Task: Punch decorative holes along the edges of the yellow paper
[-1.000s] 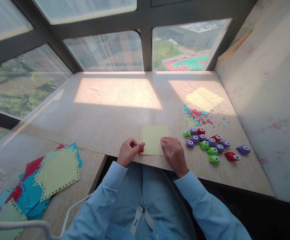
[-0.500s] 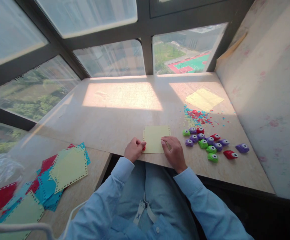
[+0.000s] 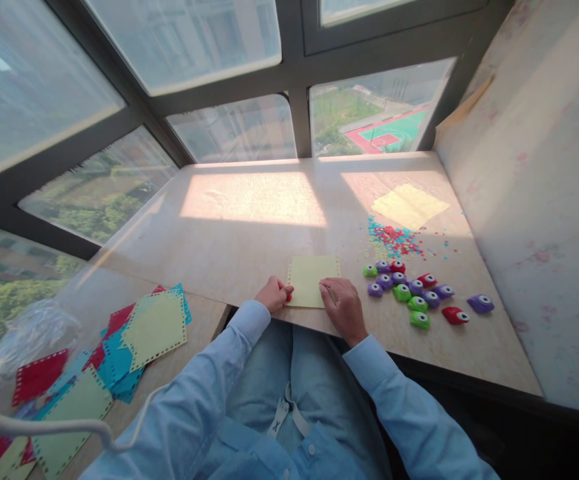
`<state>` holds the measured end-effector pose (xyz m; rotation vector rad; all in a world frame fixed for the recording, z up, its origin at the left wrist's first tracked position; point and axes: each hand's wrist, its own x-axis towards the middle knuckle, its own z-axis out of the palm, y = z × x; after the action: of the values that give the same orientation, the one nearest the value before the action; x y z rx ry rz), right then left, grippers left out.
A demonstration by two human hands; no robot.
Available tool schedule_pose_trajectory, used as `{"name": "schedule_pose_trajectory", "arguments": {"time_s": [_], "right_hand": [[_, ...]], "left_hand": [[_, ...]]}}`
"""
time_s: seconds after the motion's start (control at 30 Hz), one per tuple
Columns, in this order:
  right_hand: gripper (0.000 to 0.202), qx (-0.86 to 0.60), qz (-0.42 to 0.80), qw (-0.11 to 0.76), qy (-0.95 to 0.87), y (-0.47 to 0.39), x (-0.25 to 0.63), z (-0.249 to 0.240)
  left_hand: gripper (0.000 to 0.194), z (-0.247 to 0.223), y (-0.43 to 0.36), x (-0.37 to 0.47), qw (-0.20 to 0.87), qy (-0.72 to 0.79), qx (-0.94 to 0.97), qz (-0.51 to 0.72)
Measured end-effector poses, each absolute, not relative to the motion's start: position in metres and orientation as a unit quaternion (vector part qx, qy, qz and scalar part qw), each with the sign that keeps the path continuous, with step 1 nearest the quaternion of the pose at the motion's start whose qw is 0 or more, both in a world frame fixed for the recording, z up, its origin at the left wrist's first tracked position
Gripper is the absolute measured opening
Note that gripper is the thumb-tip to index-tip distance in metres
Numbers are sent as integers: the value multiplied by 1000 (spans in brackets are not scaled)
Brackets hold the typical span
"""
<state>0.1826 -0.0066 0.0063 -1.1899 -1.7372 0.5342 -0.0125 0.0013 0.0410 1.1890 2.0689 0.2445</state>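
Observation:
A pale yellow paper sheet [image 3: 306, 277] lies at the table's front edge, with small punched holes along its left and right sides. My left hand [image 3: 272, 295] is closed on a small red punch [image 3: 290, 296] at the sheet's lower left edge; the fingers cover most of the punch. On the right part of the sheet rests my right hand [image 3: 344, 307], fingers bent and thumb against the paper. Whether anything is between those fingers cannot be made out.
Several purple, green and red punches [image 3: 418, 304] stand to the right, before scattered paper bits [image 3: 394, 240] and a yellow sheet [image 3: 409, 205]. Coloured punched sheets [image 3: 156, 327], a plastic bag [image 3: 36, 333] and a white cable [image 3: 44, 415] are at left.
The camera view has tilted up and shifted slightly, showing more of the left side. My hands keep nearly the same places on the sheet.

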Motion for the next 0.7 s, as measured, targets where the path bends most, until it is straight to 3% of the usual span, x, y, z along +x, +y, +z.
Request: {"name": "schedule_pose_trajectory", "arguments": {"time_s": [0.2,0.4,0.7], "right_hand": [[21,-483,213,457,-716,-6,183,6],[22,-481,208,449,-724,-5,183,3],[20,-476,203,446,-730,-5,183,3]], "left_hand": [[21,41,3,-21,392,772,480,143],[35,36,8,-29,457,729,482,166],[38,31,8,-34,465,726,466,197]]}}
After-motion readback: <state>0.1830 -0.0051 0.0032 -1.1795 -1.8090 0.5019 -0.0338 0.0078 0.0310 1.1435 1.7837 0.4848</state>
